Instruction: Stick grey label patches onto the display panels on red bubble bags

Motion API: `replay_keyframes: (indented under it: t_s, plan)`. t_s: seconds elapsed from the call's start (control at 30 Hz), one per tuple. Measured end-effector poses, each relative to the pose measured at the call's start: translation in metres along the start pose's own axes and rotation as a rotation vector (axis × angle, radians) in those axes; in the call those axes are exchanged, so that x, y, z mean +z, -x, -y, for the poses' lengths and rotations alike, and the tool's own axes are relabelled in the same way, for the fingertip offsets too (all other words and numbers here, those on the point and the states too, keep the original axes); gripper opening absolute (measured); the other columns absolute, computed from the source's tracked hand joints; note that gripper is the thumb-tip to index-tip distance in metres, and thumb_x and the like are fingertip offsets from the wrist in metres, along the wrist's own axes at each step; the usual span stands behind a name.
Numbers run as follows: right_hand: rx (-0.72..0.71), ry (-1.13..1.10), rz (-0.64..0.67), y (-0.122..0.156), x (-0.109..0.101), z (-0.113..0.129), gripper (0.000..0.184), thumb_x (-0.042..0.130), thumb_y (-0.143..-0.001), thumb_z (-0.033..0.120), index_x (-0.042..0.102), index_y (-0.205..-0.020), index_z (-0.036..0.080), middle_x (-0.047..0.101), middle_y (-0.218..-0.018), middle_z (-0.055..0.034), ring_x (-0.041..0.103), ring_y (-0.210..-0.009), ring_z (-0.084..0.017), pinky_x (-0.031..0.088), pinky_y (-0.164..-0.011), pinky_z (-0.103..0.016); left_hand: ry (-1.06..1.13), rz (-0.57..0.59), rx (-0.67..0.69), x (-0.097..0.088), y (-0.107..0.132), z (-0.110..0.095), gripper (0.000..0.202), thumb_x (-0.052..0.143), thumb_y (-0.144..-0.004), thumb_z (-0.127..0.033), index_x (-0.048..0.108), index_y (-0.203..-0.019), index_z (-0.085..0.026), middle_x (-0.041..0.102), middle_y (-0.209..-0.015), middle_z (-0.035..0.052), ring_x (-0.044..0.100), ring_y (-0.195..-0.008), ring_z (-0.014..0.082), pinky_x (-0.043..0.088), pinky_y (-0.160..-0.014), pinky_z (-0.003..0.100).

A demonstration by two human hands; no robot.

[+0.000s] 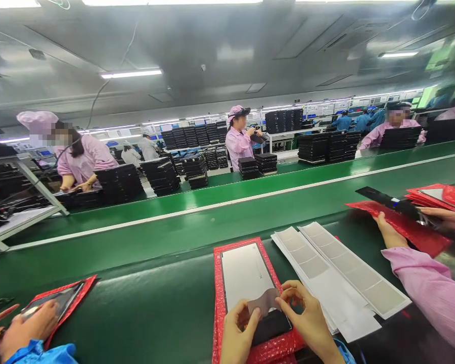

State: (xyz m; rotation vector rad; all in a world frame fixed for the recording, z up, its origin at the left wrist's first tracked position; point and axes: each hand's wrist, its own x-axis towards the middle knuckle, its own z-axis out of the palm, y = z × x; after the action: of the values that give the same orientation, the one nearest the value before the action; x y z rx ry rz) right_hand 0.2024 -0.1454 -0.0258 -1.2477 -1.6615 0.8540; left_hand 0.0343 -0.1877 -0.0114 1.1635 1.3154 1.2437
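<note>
Between my two hands is a small, thin grey sticker (264,302), bent in a wave. My left hand (240,328) pinches its left end between thumb and fingers. At its right end, my right hand (305,316) grips it the same way. Right below lies a flat panel (242,273) with a silvery white upper part and a black lower part (271,326). The panel rests on red bubble wrap bags (222,333) stacked on the green bench. The sticker covers a piece of the panel.
Sheets of grey stickers (349,270) lie to the right. Co-workers' hands hold red bags at right (389,230) and left (40,323). A green conveyor (174,222) crosses ahead. Beyond it, people in pink stand by stacks of black parts (159,177).
</note>
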Motion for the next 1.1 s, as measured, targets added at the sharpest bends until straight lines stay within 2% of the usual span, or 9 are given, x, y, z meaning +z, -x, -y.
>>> replay_keyframes:
  t_s: [0.1,0.23,0.33,0.4,0.5,0.6,0.67,0.83,1.1]
  plan:
    - [-0.02,-0.005,0.039,0.001,-0.006,0.001,0.026,0.05,-0.083,0.037,0.042,-0.103,0.023,0.057,-0.075,0.0031,0.054,-0.071,-0.01,0.042,-0.068,-0.024,-0.076,-0.049,0.004,-0.003,0.001,0.001,0.034,0.059,-0.071,-0.05,0.063,-0.074,-0.016,0.066,-0.072,0.0032,0.06,-0.07,0.0164,0.044,-0.059,0.021]
    - [-0.062,-0.076,0.104,0.004,-0.013,0.0,0.029,0.048,-0.085,0.035,0.038,-0.109,0.024,0.056,-0.079,0.0026,0.054,-0.072,-0.009,0.044,-0.07,-0.023,-0.227,-0.246,0.081,-0.006,0.003,0.001,0.04,0.058,-0.067,-0.057,0.069,-0.072,-0.019,0.065,-0.093,0.0077,0.059,-0.086,0.0216,0.046,-0.066,0.026]
    - [-0.022,-0.192,0.106,0.007,-0.016,0.001,0.03,0.055,-0.08,0.036,0.041,-0.104,0.023,0.057,-0.077,0.0027,0.057,-0.071,-0.01,0.048,-0.071,-0.023,-0.341,-0.168,0.101,-0.009,0.006,0.001,0.039,0.052,-0.073,-0.054,0.069,-0.069,-0.019,0.064,-0.073,0.0051,0.058,-0.07,0.0181,0.043,-0.062,0.026]
    - [0.043,-0.238,0.097,0.009,-0.018,0.002,0.027,0.06,-0.076,0.036,0.044,-0.095,0.022,0.058,-0.077,0.0019,0.059,-0.072,-0.011,0.049,-0.073,-0.024,-0.383,-0.135,0.083,-0.011,0.008,0.0,0.035,0.055,-0.073,-0.05,0.069,-0.083,-0.019,0.062,-0.063,0.0015,0.056,-0.062,0.0157,0.042,-0.062,0.026]
    - [0.141,-0.293,0.12,0.01,-0.02,0.003,0.029,0.063,-0.073,0.034,0.047,-0.093,0.021,0.061,-0.079,0.0002,0.062,-0.073,-0.014,0.051,-0.073,-0.026,-0.394,-0.173,0.049,-0.014,0.009,-0.001,0.043,0.063,-0.068,-0.044,0.062,-0.102,-0.019,0.062,-0.062,-0.0013,0.056,-0.061,0.015,0.043,-0.064,0.025]
    - [0.202,-0.302,0.187,0.007,-0.022,0.003,0.032,0.061,-0.072,0.032,0.046,-0.098,0.02,0.063,-0.079,-0.0006,0.063,-0.074,-0.015,0.051,-0.071,-0.028,-0.43,-0.134,0.014,-0.015,0.008,-0.002,0.029,0.063,-0.067,-0.044,0.066,-0.079,-0.018,0.064,-0.062,0.0002,0.057,-0.063,0.0161,0.043,-0.064,0.024]
    - [0.184,-0.223,0.219,0.004,-0.024,0.004,0.029,0.059,-0.073,0.031,0.045,-0.096,0.021,0.064,-0.077,0.0004,0.062,-0.075,-0.015,0.049,-0.072,-0.029,-0.451,-0.087,-0.01,-0.016,0.007,-0.002,0.027,0.062,-0.068,-0.044,0.065,-0.067,-0.017,0.065,-0.064,0.0016,0.058,-0.063,0.0164,0.043,-0.062,0.024]
    - [0.124,-0.018,0.251,-0.001,-0.026,0.001,0.028,0.057,-0.072,0.027,0.042,-0.095,0.021,0.064,-0.072,0.0037,0.059,-0.072,-0.014,0.04,-0.069,-0.028,-0.489,-0.047,-0.034,-0.016,0.005,0.0,0.022,0.061,-0.07,-0.039,0.064,-0.066,-0.017,0.065,-0.063,0.0009,0.055,-0.061,0.0145,0.041,-0.059,0.022]
    - [0.12,-0.103,0.317,0.003,-0.022,-0.007,0.025,0.051,-0.075,0.024,0.037,-0.096,0.021,0.061,-0.071,0.0047,0.055,-0.066,-0.011,0.038,-0.061,-0.023,-0.61,-0.004,-0.075,-0.016,0.003,-0.005,0.016,0.063,-0.067,-0.033,0.063,-0.067,-0.017,0.065,-0.063,0.0005,0.054,-0.062,0.0154,0.039,-0.061,0.024]
